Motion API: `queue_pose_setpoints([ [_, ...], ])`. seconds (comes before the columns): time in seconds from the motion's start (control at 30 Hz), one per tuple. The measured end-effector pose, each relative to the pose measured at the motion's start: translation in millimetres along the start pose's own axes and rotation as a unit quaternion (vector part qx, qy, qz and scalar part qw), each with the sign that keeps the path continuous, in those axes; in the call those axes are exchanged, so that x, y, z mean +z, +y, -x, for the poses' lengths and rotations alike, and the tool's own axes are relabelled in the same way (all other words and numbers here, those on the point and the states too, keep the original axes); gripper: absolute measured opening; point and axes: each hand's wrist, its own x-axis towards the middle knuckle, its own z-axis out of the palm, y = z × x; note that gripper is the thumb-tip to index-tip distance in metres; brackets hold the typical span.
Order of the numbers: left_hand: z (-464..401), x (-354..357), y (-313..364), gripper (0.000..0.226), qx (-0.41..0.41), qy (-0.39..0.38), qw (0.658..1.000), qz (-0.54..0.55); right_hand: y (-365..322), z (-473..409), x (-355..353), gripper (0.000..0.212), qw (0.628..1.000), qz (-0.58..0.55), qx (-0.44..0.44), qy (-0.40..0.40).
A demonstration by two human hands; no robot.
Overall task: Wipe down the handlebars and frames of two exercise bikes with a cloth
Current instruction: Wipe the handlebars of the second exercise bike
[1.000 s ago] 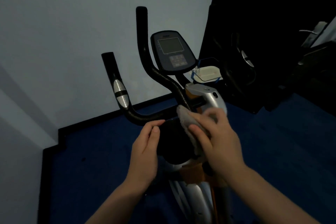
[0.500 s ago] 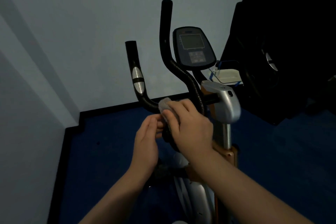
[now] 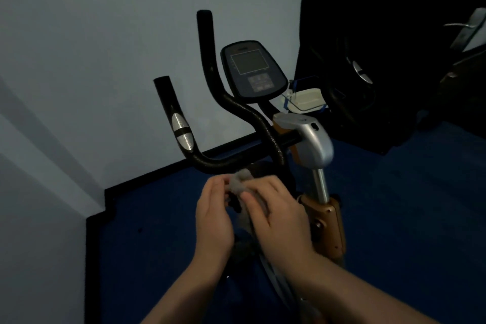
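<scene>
An exercise bike stands in front of me with black handlebars (image 3: 223, 160), a console (image 3: 252, 71) and a silver and copper frame post (image 3: 319, 187). A grey cloth (image 3: 240, 179) is bunched just below the lower handlebar bend. My right hand (image 3: 278, 216) grips the cloth from the right. My left hand (image 3: 214, 213) meets it from the left, fingertips on the cloth's upper edge. Both hands sit a little under the bar, apart from it. A second bike (image 3: 355, 71) is a dark shape at the right.
A grey wall with a black skirting (image 3: 157, 173) closes the left and back. Blue floor (image 3: 407, 218) spreads to the right. A small white tray (image 3: 305, 100) sits behind the console. Dark equipment fills the upper right corner.
The cloth has come off the handlebar and dropped a little below it. Both hands have closed together around it. The view has shifted slightly.
</scene>
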Motion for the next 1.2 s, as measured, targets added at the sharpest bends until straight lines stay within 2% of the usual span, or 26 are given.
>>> queue_pose_setpoints([
  [0.07,-7,2,3,0.028,0.002,-0.007,1.000,-0.008,8,-2,-22,0.020,0.999,0.036,-0.022,0.004],
  [0.17,-19,9,11,0.015,-0.021,-0.055,0.998,-0.035,12,-29,-46,0.023,0.981,0.150,-0.055,0.114],
  [0.2,-22,12,13,0.013,-0.028,-0.076,0.994,-0.067,12,-39,-47,0.024,0.975,0.188,-0.050,0.109],
  [0.3,-29,21,15,0.015,-0.012,-0.116,0.975,-0.191,17,-49,-33,0.030,0.960,0.281,-0.001,0.012],
  [0.37,-28,24,16,0.018,0.014,-0.114,0.965,-0.235,24,-36,-26,0.032,0.964,0.265,0.030,0.012],
  [0.47,-25,24,12,0.023,0.042,-0.091,0.960,-0.262,35,-14,-35,0.033,0.987,0.133,0.091,0.028],
  [0.5,-25,24,11,0.024,0.048,-0.086,0.958,-0.270,37,-14,-38,0.032,0.987,0.128,0.097,0.016],
  [0.6,-26,25,11,0.025,0.074,-0.078,0.949,-0.296,35,-44,-37,0.032,0.976,0.205,0.071,-0.033],
  [0.67,-25,26,10,0.026,0.085,-0.076,0.945,-0.306,31,-58,-30,0.035,0.977,0.202,0.067,-0.018],
  [0.8,-21,26,10,0.026,0.132,-0.052,0.925,-0.352,48,-19,-33,0.030,0.996,0.049,0.080,-0.013],
  [0.87,-21,26,12,0.025,0.158,-0.027,0.909,-0.384,66,-8,-43,0.031,0.996,0.025,0.081,-0.011],
  [0.93,-24,27,15,0.027,0.172,-0.018,0.899,-0.403,80,-25,-48,0.023,0.997,0.011,0.065,0.042],
  [1.0,-27,26,18,0.030,0.165,-0.032,0.902,-0.398,81,-50,-45,0.022,0.997,0.013,0.039,0.068],
  [1.1,-38,23,27,0.034,0.131,-0.054,0.923,-0.358,82,-64,-28,0.023,0.998,0.052,-0.021,0.021],
  [1.2,-56,24,33,0.037,0.096,-0.048,0.926,-0.363,86,-74,-22,0.018,0.997,0.064,-0.045,0.022],
])
